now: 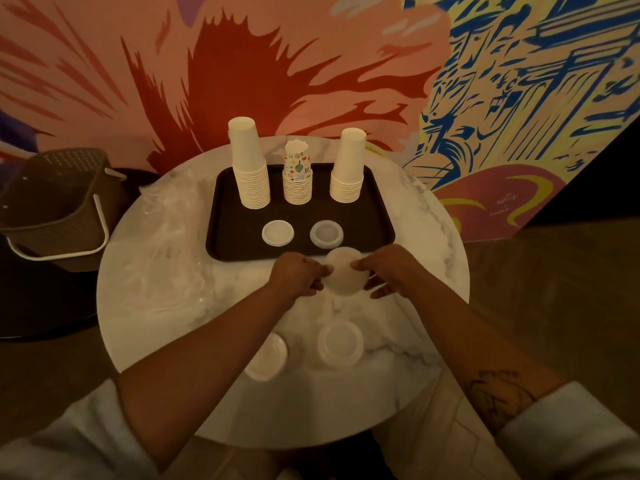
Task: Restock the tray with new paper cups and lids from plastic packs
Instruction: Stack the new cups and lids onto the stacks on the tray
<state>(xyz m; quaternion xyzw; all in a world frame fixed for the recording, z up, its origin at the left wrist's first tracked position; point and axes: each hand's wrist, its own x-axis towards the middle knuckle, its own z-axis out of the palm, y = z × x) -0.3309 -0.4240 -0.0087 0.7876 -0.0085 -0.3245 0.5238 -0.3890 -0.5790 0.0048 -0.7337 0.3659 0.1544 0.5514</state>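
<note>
Sleeves nearest; left hand and right hand pinch lid stack before tray; next, likely set it beside tray lids.

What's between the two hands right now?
In the head view, a stack of white lids sits between them: the left hand and right hand pinch it from either side, just in front of the tray.

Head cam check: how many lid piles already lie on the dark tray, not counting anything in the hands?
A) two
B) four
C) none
A: the white lid pile and the greyish lid pile lie on the tray; the left hand and right hand hold a third pile at its near edge.
</note>
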